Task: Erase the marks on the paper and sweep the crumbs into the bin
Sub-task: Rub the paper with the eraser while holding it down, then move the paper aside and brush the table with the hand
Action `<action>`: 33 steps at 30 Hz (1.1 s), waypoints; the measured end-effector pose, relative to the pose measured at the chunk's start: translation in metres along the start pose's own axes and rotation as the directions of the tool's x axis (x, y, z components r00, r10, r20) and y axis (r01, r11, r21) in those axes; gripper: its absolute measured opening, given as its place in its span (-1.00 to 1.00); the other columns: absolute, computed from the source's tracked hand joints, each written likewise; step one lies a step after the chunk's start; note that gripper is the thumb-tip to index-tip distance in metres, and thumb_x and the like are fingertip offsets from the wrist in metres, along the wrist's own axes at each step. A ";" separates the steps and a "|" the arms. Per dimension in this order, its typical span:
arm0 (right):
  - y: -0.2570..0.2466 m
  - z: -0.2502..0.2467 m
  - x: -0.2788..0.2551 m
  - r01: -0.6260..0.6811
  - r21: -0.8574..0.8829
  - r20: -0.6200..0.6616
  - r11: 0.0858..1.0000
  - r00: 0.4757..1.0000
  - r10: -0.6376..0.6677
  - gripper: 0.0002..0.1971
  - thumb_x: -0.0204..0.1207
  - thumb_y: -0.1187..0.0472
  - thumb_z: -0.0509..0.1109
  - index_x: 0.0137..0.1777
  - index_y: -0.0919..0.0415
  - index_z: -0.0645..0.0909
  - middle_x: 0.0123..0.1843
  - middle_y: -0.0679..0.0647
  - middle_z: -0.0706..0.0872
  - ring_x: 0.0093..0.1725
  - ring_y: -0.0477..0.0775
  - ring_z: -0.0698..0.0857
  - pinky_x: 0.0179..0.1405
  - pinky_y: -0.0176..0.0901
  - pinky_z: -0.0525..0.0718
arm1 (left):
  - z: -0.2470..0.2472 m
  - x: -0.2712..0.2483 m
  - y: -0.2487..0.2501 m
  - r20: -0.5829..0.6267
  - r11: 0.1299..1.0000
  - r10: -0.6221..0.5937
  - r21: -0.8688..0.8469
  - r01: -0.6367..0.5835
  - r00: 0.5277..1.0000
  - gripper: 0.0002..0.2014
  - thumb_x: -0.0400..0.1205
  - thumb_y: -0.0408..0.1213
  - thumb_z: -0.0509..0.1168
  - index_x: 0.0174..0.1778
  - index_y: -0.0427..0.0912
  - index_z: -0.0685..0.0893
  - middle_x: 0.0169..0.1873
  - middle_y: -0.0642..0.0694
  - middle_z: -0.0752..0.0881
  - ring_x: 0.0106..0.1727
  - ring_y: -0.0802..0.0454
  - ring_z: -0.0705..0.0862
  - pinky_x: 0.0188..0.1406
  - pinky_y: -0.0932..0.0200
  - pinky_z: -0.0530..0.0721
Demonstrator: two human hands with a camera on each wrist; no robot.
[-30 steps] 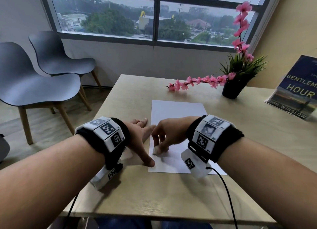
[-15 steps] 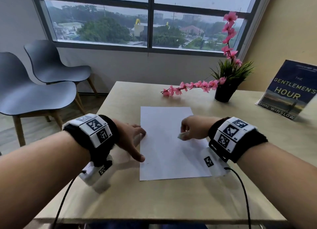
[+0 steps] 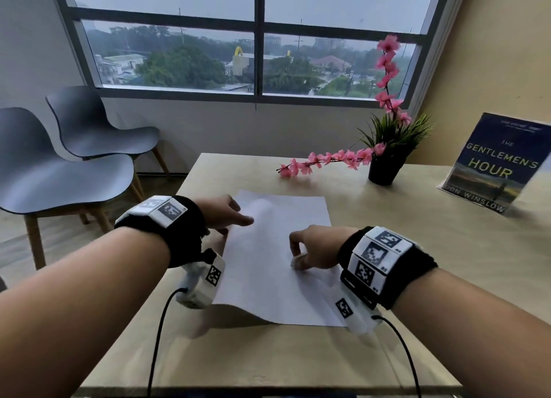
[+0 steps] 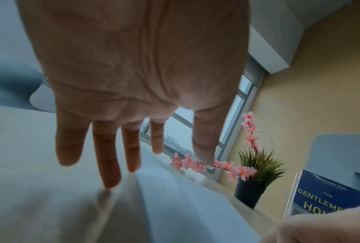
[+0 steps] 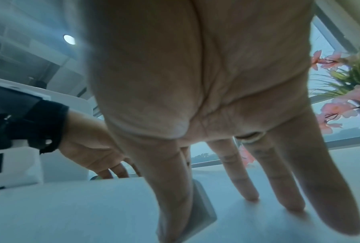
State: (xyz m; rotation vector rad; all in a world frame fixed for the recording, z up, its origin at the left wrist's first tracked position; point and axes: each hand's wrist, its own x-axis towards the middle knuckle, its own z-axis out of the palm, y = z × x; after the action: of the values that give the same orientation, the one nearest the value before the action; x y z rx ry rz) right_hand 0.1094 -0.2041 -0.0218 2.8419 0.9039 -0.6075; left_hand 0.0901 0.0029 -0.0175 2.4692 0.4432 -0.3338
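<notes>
- White paper (image 3: 277,248) lies flat on the pale wooden tabletop (image 3: 417,248), its long side running away from the person; its near left corner lifts a little off the wood.
- The right hand (image 3: 316,250) sits on the paper's right half, grip clamped on a small white eraser (image 3: 296,263) between thumb and forefinger. The eraser's lower end touches the sheet.
- In the right wrist view the eraser (image 5: 202,212) shows as a pale block beside the thumb, and the other fingers (image 5: 278,180) reach down to the paper (image 5: 71,213).
- The left hand (image 3: 222,214) rests at the paper's far left edge, grip apart, fingers straight and spread, the thumb lying on the sheet.
- In the left wrist view its fingertips (image 4: 110,179) touch down at the paper's edge (image 4: 185,205).
- A potted plant (image 3: 384,159) with pink blossom stands at the far right of the tabletop, well apart from the paper, with a book (image 3: 495,165) propped up further right.
- Two grey chairs (image 3: 59,171) stand to the left.
</notes>
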 end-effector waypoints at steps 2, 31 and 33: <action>-0.007 0.001 0.002 0.011 0.011 -0.020 1.000 1.000 -0.011 -0.64 0.65 -0.01 0.33 0.33 0.17 0.52 0.28 0.13 0.60 0.14 0.15 0.59 -0.21 -0.17 0.45 | 0.000 0.000 -0.004 -0.089 0.992 -0.033 -0.124 0.022 0.995 -0.39 0.50 -0.18 0.50 0.40 -0.17 0.38 0.12 -0.23 0.64 0.01 -0.11 0.65 -0.10 0.03 0.69; -0.053 -0.074 -0.007 0.794 0.524 -0.852 0.307 0.488 0.192 -0.84 0.38 0.38 0.61 -0.09 0.26 0.71 -0.24 -0.22 0.81 -0.21 -0.36 0.75 -0.05 -0.46 0.64 | -0.081 -0.116 -0.159 -0.661 0.853 0.053 -0.360 -0.378 0.749 -0.54 0.53 -0.21 0.48 0.31 0.03 0.48 0.23 -0.02 0.54 0.18 -0.02 0.57 0.15 0.01 0.57; -0.043 -0.073 -0.015 0.785 0.520 -0.854 0.337 0.476 0.209 -0.84 0.37 0.36 0.62 -0.14 0.19 0.71 -0.18 -0.09 0.81 -0.18 -0.32 0.76 0.04 -0.36 0.67 | -0.077 -0.128 -0.185 -0.676 0.867 0.024 -0.353 -0.353 0.736 -0.70 0.57 -0.28 0.43 0.16 0.04 0.56 0.02 -0.07 0.63 0.04 -0.04 0.61 -0.02 0.13 0.57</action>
State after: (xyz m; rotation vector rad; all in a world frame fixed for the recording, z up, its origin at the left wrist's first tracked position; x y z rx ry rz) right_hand 0.0992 -0.1618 0.0523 4.0667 1.8789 0.7765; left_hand -0.0882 0.1604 -0.0098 2.0537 0.4644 0.6966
